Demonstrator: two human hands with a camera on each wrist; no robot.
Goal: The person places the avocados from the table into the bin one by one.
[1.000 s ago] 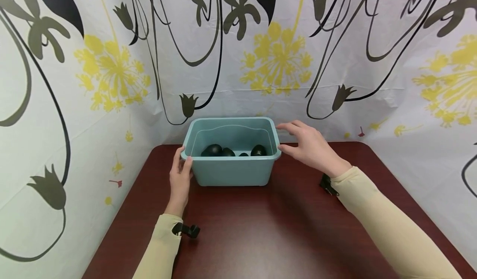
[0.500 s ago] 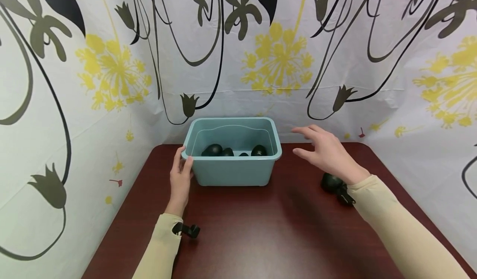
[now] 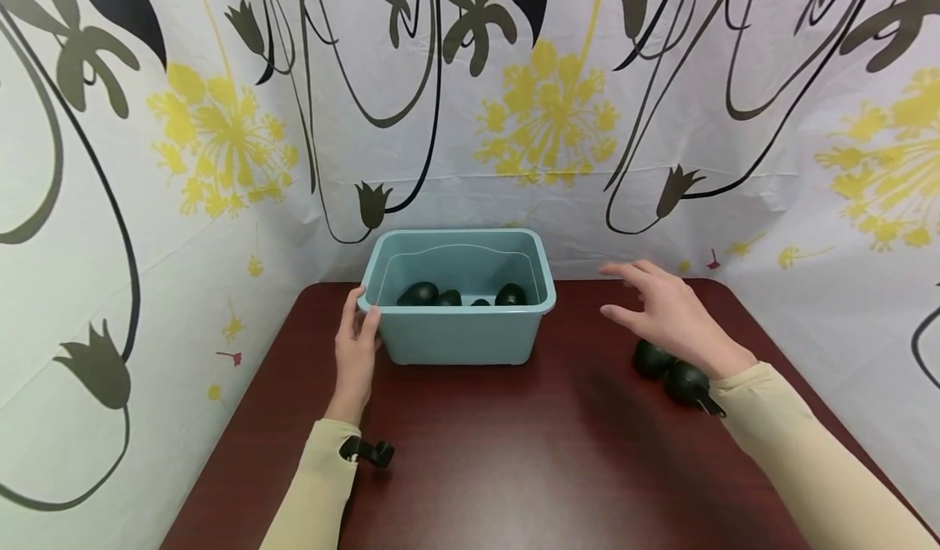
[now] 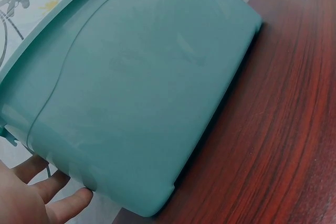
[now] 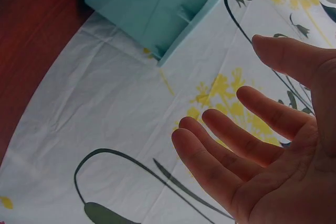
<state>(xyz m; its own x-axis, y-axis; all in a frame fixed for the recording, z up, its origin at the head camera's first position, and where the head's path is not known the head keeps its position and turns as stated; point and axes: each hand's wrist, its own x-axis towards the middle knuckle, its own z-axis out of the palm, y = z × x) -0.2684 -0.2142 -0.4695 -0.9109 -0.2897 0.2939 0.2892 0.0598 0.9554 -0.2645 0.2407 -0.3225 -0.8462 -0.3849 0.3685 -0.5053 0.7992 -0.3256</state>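
Note:
A light teal plastic bin [image 3: 458, 336] stands upright at the back of the table, with several dark avocados [image 3: 419, 294] inside, partly hidden by its front wall. My left hand [image 3: 355, 362] holds the bin's left front corner, thumb on the front near the rim and fingers along the side. In the left wrist view, those fingertips [image 4: 81, 199] touch the outer wall. Right of the bin, my right hand [image 3: 671, 313] hovers in the air, fingers loosely spread and holding nothing. Two more avocados [image 3: 652, 360] lie on the table below it, one partly covered by the wrist strap.
The dark red wooden table [image 3: 499, 460] runs back to a white cloth [image 3: 455, 150] with yellow and grey flower print, which also rises on both sides. A black wrist camera mount [image 3: 367, 452] sits at my left sleeve.
My right hand has moved away from the bin's right rim, rightward and slightly nearer, uncovering the two avocados on the table. My left hand and the bin have stayed put.

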